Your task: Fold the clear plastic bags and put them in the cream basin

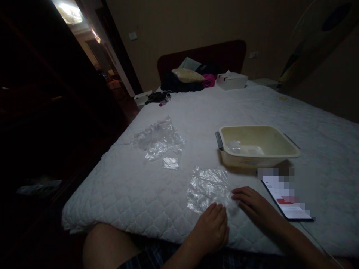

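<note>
A clear, crinkled plastic bag [209,188] lies spread flat on the white quilted bed in front of me. My left hand [211,226] rests on its near edge, fingers side by side and laid down on the plastic. Along the bag's right edge, my right hand [255,203] touches down with its fingers stretched out, palm downward. Neither hand grips anything that I can see. A small folded plastic piece [171,163] lies beyond the bag to the left, with a heap of crumpled clear plastic [161,138] behind it.
A cream plastic basin [259,160] with grey handles stands beyond my right hand, some clear plastic inside. Right of that hand lies a lit phone [286,201] with a cable. Pillows [187,75] and a white box [232,81] sit by the headboard. The bed's left edge drops to dark floor.
</note>
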Tool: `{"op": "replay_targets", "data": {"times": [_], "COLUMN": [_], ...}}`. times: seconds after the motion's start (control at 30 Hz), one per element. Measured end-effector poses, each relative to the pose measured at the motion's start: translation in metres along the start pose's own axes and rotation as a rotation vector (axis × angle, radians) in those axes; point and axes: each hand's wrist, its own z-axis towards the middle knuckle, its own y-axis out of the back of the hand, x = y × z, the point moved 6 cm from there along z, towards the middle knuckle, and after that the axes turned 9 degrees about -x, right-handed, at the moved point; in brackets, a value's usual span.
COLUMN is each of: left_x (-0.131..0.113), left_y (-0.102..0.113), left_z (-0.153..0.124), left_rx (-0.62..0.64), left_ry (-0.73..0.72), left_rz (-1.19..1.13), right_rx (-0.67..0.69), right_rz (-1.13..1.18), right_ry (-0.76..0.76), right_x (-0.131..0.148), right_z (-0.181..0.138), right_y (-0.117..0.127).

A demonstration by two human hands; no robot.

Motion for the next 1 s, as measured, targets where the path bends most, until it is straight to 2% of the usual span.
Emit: {"op": "replay_targets", "data": {"times": [0.3, 0.57, 0.7, 0.8, 0.9, 1.0], "left_x": [0.000, -0.003, 0.014, 0.044, 0.086, 0.124], "left_y": [-0.002, 0.013, 0.029, 0.045, 0.058, 0.064], "left_z": [-0.004, 0.001, 0.000, -0.006, -0.016, -0.027], "left_rx": [0.019, -0.064, -0.167, -0.237, -0.241, -0.244], "left_ry": [-0.002, -0.049, 0.006, 0.152, 0.446, 0.763], "left_rz": [0.002, -0.021, -0.012, 0.028, 0.032, -0.065], "right_rx": [-0.158, -0.154, -0.142, -0.157, -0.188, -0.283], "right_rz": [-0.061, -0.124, -0.112, -0.069, 0.031, 0.135], "right_ry": [-0.119, -0.105, -0.072, -0.036, -0.031, -0.131], "right_x": [0.005, 0.006, 0.008, 0.011, 0.010, 0.000], "right_z": [0.017, 0.019, 0.029, 0.042, 0.053, 0.057], "right_y": [-0.015, -0.024, -0.028, -0.031, -0.033, -0.031]}}
